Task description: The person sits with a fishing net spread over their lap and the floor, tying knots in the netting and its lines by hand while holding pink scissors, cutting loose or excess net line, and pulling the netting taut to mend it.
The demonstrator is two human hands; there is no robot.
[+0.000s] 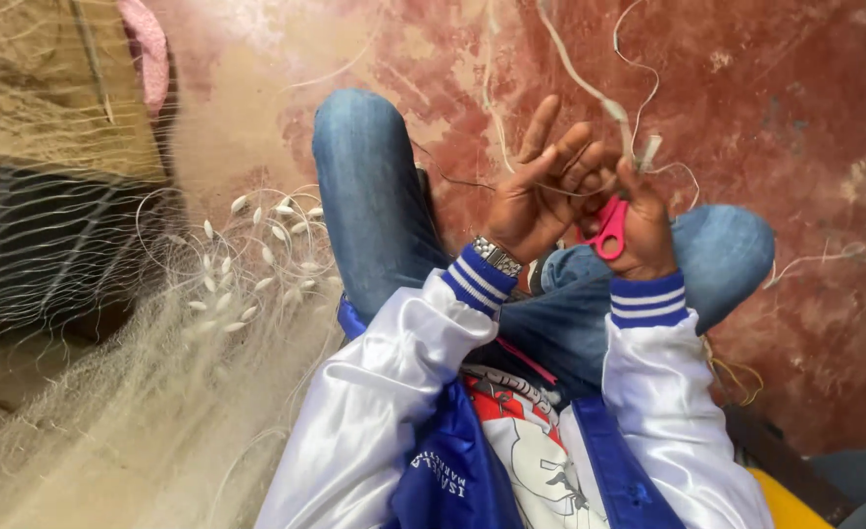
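Gripping a pair of pink-handled scissors (608,231), the right hand (642,227) is closed around the handles above the person's right knee (727,250), the handle loops showing between the two hands while the blades are hidden. Just left of it, touching or nearly touching, the left hand (541,191) is spread wide, palm turned toward the camera and fingers fanned upward; a thin dark line (457,180) runs across its fingertips, though whether the fingers pinch it cannot be told. A pale cord (590,88) comes down from the far edge to just above the right hand, where a small pale float (650,150) hangs on it, and a finer white thread (639,59) loops beside it. On the left wrist sits a metal watch (496,256), next to the blue-and-white striped cuff of a shiny white jacket (374,392). Both legs are in blue jeans (369,196), the left knee raised far and left of the hands. Further left, a heap of fine pale fishing net (109,372) spreads over the ground, with a cluster of small white oval floats (247,255) strung on coiled line near the left knee. Under everything lies a worn red floor (795,98), and a pink cloth (148,49) shows at the far left.
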